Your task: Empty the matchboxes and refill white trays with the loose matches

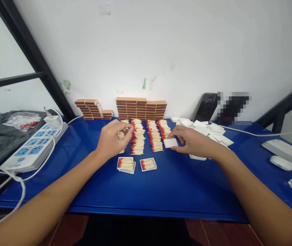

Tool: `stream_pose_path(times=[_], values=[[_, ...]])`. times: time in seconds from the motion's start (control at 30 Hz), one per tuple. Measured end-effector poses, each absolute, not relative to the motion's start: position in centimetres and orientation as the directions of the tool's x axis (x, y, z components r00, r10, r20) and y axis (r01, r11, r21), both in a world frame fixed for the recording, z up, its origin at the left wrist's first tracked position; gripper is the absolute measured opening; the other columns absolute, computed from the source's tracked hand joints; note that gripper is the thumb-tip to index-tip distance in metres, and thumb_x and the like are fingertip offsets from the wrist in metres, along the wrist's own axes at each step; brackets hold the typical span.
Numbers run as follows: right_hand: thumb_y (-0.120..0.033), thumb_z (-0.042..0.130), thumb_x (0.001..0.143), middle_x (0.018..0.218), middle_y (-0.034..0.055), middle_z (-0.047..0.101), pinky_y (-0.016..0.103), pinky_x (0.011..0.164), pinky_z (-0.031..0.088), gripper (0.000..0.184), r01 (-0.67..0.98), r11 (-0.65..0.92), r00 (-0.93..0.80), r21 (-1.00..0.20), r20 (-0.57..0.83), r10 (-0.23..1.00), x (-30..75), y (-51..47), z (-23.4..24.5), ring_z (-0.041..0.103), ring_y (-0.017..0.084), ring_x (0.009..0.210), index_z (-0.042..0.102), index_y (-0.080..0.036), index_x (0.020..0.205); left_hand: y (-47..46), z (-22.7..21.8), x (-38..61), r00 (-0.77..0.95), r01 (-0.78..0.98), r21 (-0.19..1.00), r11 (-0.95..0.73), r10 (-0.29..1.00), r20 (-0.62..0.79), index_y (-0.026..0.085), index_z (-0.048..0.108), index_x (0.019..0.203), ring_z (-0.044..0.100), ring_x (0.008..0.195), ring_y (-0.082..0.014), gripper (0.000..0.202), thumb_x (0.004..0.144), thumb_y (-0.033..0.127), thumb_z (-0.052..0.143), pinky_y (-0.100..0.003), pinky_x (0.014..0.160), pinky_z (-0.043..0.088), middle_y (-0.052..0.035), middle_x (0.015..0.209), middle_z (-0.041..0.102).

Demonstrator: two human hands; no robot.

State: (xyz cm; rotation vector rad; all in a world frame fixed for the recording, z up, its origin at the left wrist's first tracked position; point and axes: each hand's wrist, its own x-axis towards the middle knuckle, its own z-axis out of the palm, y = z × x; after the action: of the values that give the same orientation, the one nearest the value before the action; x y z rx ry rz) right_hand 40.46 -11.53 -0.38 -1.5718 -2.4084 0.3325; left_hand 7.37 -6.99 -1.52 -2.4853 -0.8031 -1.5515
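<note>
My left hand (115, 138) hovers over the left side of the red-tipped matches (137, 140), thumb and forefinger brought together. Whether a match sits in that pinch I cannot make out. With its thumb and fingers, my right hand (187, 138) grips a small white matchbox tray (171, 143) beside the right-hand row of matches. Nearer me lie a match-filled tray (125, 163), resting on another filled one, and a separate filled tray (148, 164). Loose white trays (207, 128) are heaped beyond and beside my right hand, which partly covers them.
Closed matchboxes (141, 108) stand stacked against the wall, with a smaller stack (91, 108) to their left. A power strip (35, 145) with white cables lies at left. A dark phone (205, 106) leans at the back; a white earbud case (281, 163) is at right.
</note>
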Motion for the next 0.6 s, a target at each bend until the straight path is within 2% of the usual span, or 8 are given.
stream_pose_path(times=[0.23, 0.5, 0.6], values=[[-0.049, 0.068, 0.090, 0.103, 0.0086, 0.067, 0.039, 0.075, 0.046, 0.039, 0.850, 0.410, -0.402, -0.331, 0.097, 0.911, 40.6, -11.4, -0.3, 0.062, 0.026, 0.083, 0.075, -0.023, 0.119, -7.0, -1.6, 7.4, 0.347, 0.477, 0.183, -0.859, 0.376, 0.859, 0.020, 0.076, 0.092, 0.064, 0.069, -0.0146, 0.010, 0.093, 0.014, 0.068, -0.029, 0.070, 0.053, 0.0017, 0.069, 0.069], [-0.055, 0.068, 0.088, 0.092, 0.0059, 0.067, 0.036, 0.068, 0.044, 0.044, 0.870, 0.356, -0.339, -0.342, 0.111, 0.934, 40.6, -11.7, 0.2, 0.061, 0.023, 0.076, 0.071, -0.022, 0.117, -7.0, -1.5, 7.5, 0.352, 0.477, 0.186, -0.859, 0.381, 0.855, 0.019, 0.076, 0.092, 0.064, 0.069, -0.0148, 0.010, 0.094, 0.015, 0.068, -0.029, 0.071, 0.053, 0.0012, 0.070, 0.070], [-0.058, 0.068, 0.086, 0.087, 0.0052, 0.068, 0.036, 0.066, 0.045, 0.046, 0.898, 0.287, -0.265, -0.334, 0.109, 0.958, 41.4, -11.9, 1.0, 0.062, 0.024, 0.072, 0.071, -0.023, 0.115, -7.0, -1.6, 7.4, 0.354, 0.475, 0.184, -0.861, 0.378, 0.856, 0.019, 0.076, 0.093, 0.064, 0.069, -0.0147, 0.009, 0.094, 0.015, 0.068, -0.029, 0.072, 0.053, 0.0014, 0.069, 0.070]])
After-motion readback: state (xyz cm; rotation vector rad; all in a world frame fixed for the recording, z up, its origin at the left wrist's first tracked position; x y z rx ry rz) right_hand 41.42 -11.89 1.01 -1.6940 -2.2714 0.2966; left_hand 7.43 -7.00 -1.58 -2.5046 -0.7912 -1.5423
